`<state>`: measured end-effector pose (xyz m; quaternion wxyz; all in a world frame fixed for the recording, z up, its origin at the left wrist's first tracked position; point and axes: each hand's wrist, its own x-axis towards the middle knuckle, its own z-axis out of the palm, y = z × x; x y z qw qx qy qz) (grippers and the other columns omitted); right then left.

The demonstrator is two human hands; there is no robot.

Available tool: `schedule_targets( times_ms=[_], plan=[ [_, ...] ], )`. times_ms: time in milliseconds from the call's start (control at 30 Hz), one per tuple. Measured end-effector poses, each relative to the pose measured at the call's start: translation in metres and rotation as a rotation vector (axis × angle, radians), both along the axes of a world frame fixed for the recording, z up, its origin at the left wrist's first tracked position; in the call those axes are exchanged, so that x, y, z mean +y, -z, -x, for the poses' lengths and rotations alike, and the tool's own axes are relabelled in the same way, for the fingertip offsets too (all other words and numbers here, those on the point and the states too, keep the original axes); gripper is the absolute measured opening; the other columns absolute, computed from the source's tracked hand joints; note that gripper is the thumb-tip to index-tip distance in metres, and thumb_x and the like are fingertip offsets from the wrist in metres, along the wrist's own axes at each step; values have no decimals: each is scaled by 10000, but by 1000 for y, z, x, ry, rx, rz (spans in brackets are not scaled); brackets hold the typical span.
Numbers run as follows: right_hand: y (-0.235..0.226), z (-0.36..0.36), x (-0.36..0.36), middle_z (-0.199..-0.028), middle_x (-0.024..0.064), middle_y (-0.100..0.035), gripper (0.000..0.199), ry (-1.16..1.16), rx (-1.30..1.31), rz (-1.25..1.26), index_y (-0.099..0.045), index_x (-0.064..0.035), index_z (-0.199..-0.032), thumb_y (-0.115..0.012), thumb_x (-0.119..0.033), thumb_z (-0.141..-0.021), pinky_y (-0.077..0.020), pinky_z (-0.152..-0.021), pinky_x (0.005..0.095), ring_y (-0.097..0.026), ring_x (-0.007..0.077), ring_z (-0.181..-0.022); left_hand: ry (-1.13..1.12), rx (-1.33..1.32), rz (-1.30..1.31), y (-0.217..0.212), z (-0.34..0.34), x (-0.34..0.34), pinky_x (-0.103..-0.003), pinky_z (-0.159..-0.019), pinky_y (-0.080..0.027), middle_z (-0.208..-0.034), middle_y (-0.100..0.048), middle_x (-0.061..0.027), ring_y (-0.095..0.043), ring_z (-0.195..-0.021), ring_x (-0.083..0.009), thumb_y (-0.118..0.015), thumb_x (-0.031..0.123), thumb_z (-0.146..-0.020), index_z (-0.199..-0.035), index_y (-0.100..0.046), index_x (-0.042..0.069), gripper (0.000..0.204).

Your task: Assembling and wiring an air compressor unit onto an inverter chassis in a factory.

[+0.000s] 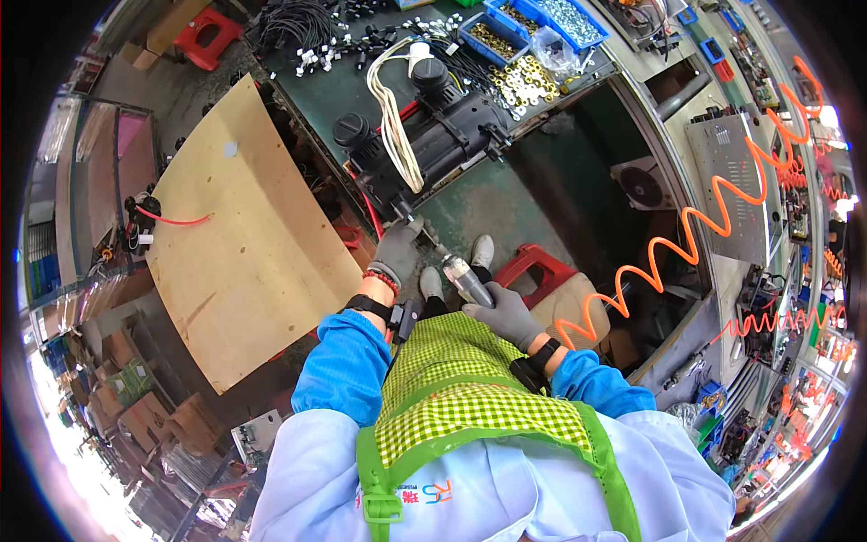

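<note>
In the head view, your two hands wear grey gloves and work in front of the bench (316, 81). Your right hand (506, 318) is closed around the power screwdriver (463, 276), which is silver and black. Its thin tip points up and to the left, toward your left hand (397, 248). That hand is near the lower left end of the black machine (456, 135), just beside a short metal piece which sticks out from it. I cannot tell if your left fingers are clamped on something or only touch it.

The machine lies at the front edge of the bench, with two round caps on it. A bundle of pale cable (390, 126) lies across its top. Behind, there are a blue tray (480, 52) with small metal parts and loose yellow washers (526, 83). To your right, an orange coiled hose (654, 266) comes near your right wrist, and a red stool (555, 271) stands close to this hand. To your left is a big brown board (253, 244).
</note>
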<state>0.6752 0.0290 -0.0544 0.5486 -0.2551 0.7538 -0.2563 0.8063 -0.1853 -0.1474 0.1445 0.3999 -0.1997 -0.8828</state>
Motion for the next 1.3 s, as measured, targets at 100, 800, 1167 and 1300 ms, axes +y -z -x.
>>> schedule_targets(
  times_ms=[100, 800, 1167, 1300],
  plan=[
    [5, 0, -2, -866, 191, -657, 583, -73, 94, -9, -603, 7, -1045, -737, -491, -774, -494, -750, 396, -664, 303, -829, 20, 4, 2, 6, 2, -9, -415, -800, -540, -937, -643, -107, -632, -857, -248, -580, 169, -973, -1077, -583, 28, 175],
    [14, -3, -10, -873, 199, -665, 551, -68, -17, -17, -610, -4, -1076, -719, -466, -797, -499, -751, 378, -668, 283, -819, 49, 78, -140, -7, -3, -15, -441, -841, -550, -1019, -638, -126, -645, -948, -279, -611, 71, -927, -1075, -558, 28, 162],
    [9, -6, -21, -897, 201, -668, 573, -33, 23, -20, -605, 12, -1079, -725, -470, -792, -494, -775, 396, -666, 309, -851, -85, 271, -187, 38, -17, -18, -479, -929, -495, -1096, -648, -190, -627, -1026, -345, -518, 74, -906, -1132, -579, -5, 247],
    [3, 19, -7, -918, 189, -672, 563, -146, 62, 20, -612, -2, -1064, -759, -454, -761, -499, -781, 386, -667, 287, -865, -104, 193, -179, 50, -20, -27, -498, -986, -471, -1183, -625, -152, -618, -1075, -310, -512, 71, -961, -1183, -559, 9, 235]
  ],
)
